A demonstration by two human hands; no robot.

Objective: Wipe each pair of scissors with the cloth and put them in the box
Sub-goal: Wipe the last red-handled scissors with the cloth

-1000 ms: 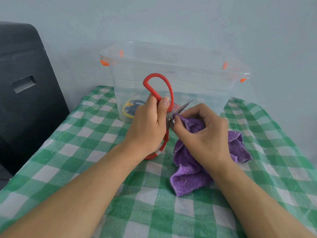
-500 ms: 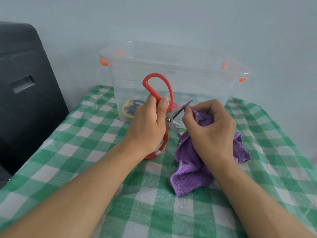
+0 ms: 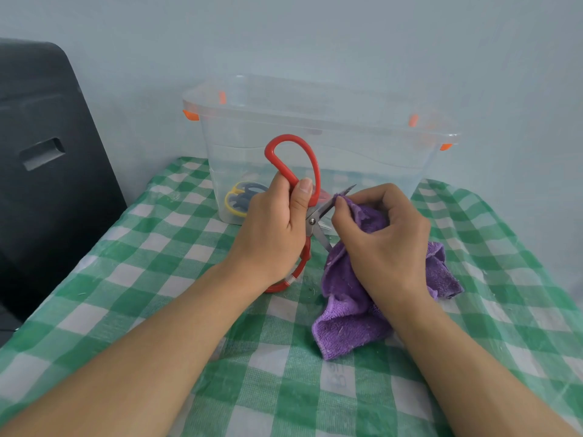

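Left hand (image 3: pixel 271 228) grips red scissors (image 3: pixel 291 152), blades open rightward toward the nearer right hand (image 3: pixel 383 234) pinching the purple cloth (image 3: pixel 350 313) around the upper blade

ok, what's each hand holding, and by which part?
Left hand grips the red scissors at the handles, near the pivot. Right hand pinches the purple cloth over the upper blade.

My left hand (image 3: pixel 271 234) is closed in a fist, thumb upright with the nail facing me, knuckles turned left. My right hand (image 3: pixel 383 244) sits just beside it, fingers curled in, thumb and forefinger pinched together at the tips. Both forearms reach in bare from the lower corners, wrists nearly level, converging toward the middle
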